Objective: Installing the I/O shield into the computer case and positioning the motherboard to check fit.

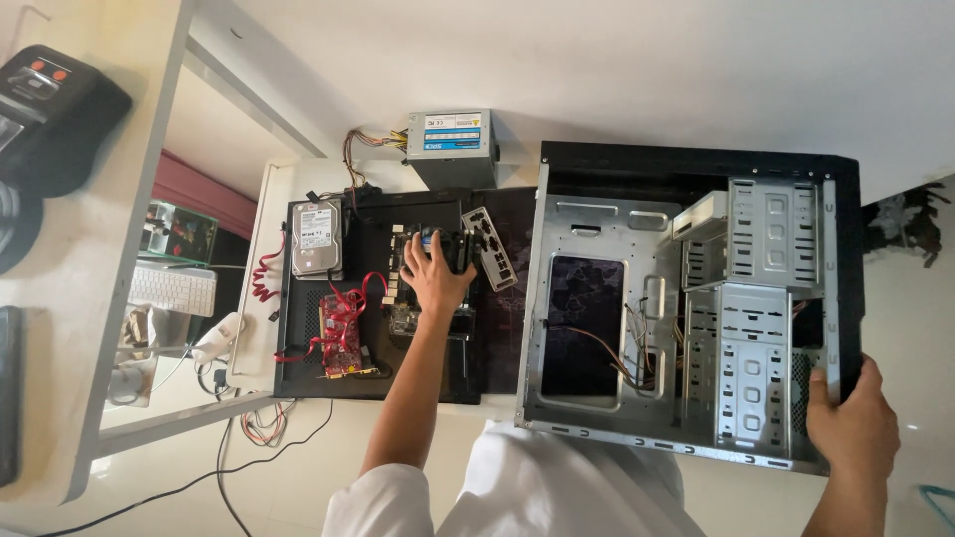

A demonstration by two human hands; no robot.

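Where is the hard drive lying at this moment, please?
In the head view, the hard drive lies left of centre on the black panel, above the red card and left of the left hand.

This looks like a room in a home used as a makeshift computer repair spot. An open computer case [686,308] lies on a pale tiled floor [756,60], and loose parts sit beside it on a black mat [298,383]: a hard drive [317,239], a red circuit card [341,333], red cables [267,278] and a grey power supply [450,139]. Off to one side stands a white desk [119,229], and past its edge a white keyboard [172,289] rests on a lower surface amid trailing wires.
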